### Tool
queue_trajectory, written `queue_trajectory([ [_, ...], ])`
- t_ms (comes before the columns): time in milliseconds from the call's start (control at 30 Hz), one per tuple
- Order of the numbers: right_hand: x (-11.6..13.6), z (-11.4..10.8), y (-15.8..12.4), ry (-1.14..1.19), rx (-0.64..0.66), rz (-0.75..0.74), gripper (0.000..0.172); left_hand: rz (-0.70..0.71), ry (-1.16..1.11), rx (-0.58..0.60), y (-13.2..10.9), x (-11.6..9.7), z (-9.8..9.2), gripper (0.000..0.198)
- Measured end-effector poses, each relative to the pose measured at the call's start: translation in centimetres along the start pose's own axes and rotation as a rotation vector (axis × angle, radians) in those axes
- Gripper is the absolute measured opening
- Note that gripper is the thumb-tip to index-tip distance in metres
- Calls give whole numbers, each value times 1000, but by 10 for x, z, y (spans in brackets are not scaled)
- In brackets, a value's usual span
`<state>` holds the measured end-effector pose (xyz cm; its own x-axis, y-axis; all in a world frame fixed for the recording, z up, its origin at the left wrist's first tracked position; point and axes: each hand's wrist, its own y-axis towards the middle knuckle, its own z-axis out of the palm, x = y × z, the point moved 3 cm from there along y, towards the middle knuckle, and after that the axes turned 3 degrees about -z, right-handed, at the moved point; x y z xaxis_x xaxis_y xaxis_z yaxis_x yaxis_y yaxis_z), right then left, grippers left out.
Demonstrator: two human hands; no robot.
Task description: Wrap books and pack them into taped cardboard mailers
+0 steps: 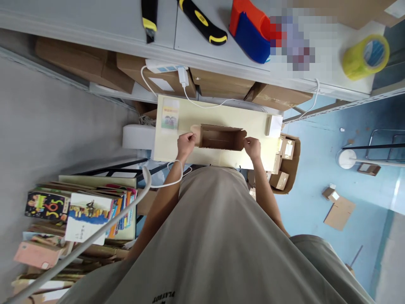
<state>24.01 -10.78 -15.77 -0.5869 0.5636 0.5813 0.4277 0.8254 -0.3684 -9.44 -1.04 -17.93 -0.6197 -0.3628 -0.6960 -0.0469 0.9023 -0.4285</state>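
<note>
Cardboard box point(223, 139) – open side up on the bench point(167, 147), between both hands. Left hand point(186, 144): grip pinched closed on the left end flap. Right hand point(252, 148): likewise on the right. Booklet point(170, 115) – beyond the left hand.

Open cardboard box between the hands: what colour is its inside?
Plain brown; the cardboard box shows best in the head view.

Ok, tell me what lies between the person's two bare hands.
An open brown cardboard box lies between the left hand and the right hand, in the head view.
</note>
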Motion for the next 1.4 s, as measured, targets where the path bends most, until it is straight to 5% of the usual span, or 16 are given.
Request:
queue_trajectory([
  [167, -13, -4, 14, 64, 57, 93, 38, -63, -174, 58, 14, 8, 4, 30],
  [367, -9, -7, 5, 96, -1, -12, 45, 34, -188, 61, 14, 8, 4, 30],
  [533, 1, -19, -10, 162, -98, -45, 62, -103, -316, -5, 25, 24, -9, 40],
  [667, 18, -26, -24, 201, -212, -60, 81, -201, -120, -151, 51, 41, -30, 30],
  [833, 39, -26, -44, 214, -273, -60, 79, -227, 98, -265, 94, 54, -50, 49],
  [1033, 51, -20, -74, 198, -277, -17, 76, -82, 189, -100, 127, 59, -38, 45],
  [1200, 56, -19, -95, 211, -309, 17, 74, -43, 309, -81, 133, 62, -28, 49],
  [1400, 73, -22, -103, 280, -294, -22, 69, -83, 307, -76, 138, 59, -51, 46],
])
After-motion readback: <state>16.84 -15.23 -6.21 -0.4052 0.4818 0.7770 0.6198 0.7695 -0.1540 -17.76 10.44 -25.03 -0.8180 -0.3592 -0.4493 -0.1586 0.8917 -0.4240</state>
